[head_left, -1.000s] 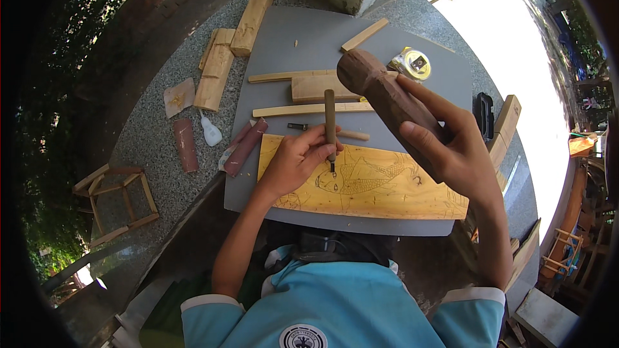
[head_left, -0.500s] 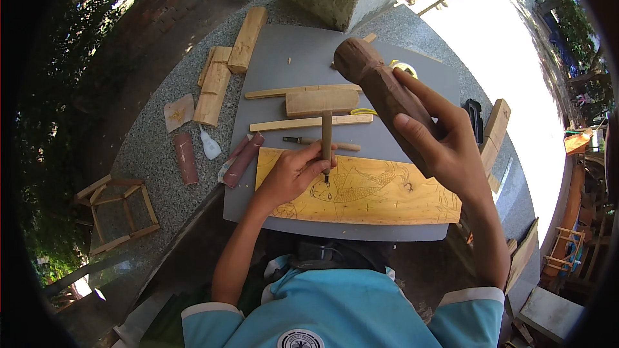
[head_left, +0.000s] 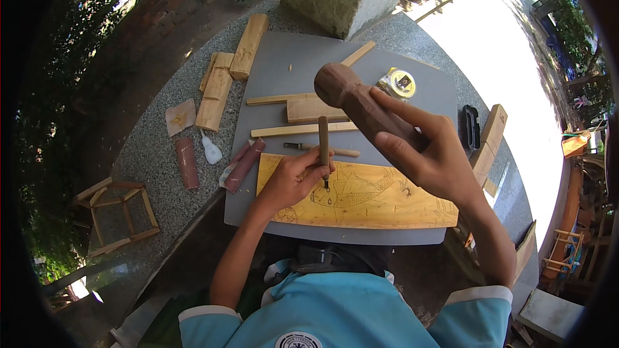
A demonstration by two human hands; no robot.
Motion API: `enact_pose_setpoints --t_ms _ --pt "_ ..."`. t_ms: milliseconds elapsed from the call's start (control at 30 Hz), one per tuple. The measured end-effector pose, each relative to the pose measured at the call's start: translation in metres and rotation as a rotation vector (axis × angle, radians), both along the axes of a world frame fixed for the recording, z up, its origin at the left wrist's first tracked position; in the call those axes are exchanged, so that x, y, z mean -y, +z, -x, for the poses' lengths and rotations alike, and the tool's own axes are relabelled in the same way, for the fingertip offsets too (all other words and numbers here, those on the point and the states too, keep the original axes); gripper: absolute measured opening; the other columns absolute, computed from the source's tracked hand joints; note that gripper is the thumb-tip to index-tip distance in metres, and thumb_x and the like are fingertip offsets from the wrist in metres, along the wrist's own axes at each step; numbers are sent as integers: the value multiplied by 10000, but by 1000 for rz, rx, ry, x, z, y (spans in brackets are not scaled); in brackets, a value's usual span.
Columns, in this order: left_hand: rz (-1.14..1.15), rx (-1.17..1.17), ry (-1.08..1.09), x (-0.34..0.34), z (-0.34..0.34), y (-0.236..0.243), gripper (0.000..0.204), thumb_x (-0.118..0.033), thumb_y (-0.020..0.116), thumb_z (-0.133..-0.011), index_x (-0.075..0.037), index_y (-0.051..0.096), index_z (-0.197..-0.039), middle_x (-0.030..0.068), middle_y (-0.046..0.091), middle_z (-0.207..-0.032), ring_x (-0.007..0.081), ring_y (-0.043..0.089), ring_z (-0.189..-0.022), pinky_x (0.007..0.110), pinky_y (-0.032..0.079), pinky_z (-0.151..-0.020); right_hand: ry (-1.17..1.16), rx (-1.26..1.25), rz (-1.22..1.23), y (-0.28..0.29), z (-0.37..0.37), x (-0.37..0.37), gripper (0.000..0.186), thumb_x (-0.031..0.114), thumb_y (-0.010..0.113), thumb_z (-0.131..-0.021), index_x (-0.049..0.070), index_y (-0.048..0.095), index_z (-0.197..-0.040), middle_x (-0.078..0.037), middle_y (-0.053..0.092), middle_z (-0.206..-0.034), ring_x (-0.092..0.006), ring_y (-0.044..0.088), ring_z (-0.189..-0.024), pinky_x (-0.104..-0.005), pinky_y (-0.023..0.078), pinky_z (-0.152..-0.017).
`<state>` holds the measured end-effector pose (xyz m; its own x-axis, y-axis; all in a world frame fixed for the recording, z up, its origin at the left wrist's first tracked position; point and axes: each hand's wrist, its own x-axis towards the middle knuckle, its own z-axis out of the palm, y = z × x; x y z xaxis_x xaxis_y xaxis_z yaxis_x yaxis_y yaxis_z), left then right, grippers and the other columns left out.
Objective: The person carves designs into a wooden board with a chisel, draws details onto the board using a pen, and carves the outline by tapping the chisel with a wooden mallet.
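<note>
My left hand (head_left: 295, 179) is closed around the wooden handle of a chisel (head_left: 324, 138), which stands nearly upright. Its dark metal tip meets a yellowish wooden board (head_left: 361, 209) at the head of a fish drawn in dark lines. My right hand (head_left: 429, 154) grips a dark brown wooden mallet (head_left: 374, 106), raised above the board. The thick rounded head of the mallet points to the far left, above and apart from the chisel's top end. Just beyond the board lies a second chisel (head_left: 345, 151) with a light wooden handle.
On the grey sheet (head_left: 277, 58) lie wooden strips (head_left: 277, 131), a wood block (head_left: 303, 111) and a tape measure (head_left: 396, 84). Sandpaper rolls (head_left: 187, 162), a white glue bottle (head_left: 211, 148) and timber pieces (head_left: 248, 48) sit at left. A black case (head_left: 470, 125) lies at right.
My right hand has brought the mallet lower and slightly left, uncovering more of the tape measure. My left hand keeps the chisel at almost the same spot on the board.
</note>
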<state>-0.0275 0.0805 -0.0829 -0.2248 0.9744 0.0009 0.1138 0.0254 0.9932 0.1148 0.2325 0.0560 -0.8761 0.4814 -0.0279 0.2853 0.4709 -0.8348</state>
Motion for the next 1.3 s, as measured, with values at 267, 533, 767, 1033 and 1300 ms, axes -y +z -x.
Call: enact_pose_setpoints --t_ms 267,533,767,1033,1300 --pt "0 -58 20 -1 -1 -2 271 -22 562 -840 63 525 -1095 92 636 -867 137 610 -847 262 489 -765 42 35 -133 -8 3 -2 421 134 618 -777 -2 537 -1167 -237 598 -723 -245 591 -559 -311 450 -582" --pt "-2 -64 27 0 -2 -1 264 -23 565 -837 60 530 -1086 94 636 -851 140 615 -833 264 490 -761 1 58 -86 -2 2 -1 422 125 616 -761 1 545 -1158 -242 603 -759 -300 599 -597 -338 456 -619" --pt "-14 -64 16 -1 -3 -2 254 -20 556 -841 60 527 -1080 91 631 -863 141 615 -826 265 492 -764 2 26 -84 1 5 -7 436 181 604 -795 18 533 -1193 -169 644 -828 -175 621 -715 -315 470 -692" --pt "24 -99 10 0 -2 0 306 -25 544 -848 41 508 -1145 85 629 -861 144 616 -833 272 492 -767 41 138 -119 14 13 -21 415 213 599 -801 5 559 -1158 -168 645 -886 -196 624 -778 -318 478 -726" --pt "-12 -122 -32 -2 -4 -2 387 -26 508 -857 14 445 -1237 71 611 -832 177 614 -772 291 481 -740 -1 91 -76 5 8 -20 380 212 586 -794 -8 582 -1105 -189 651 -830 -210 642 -752 -312 474 -713"
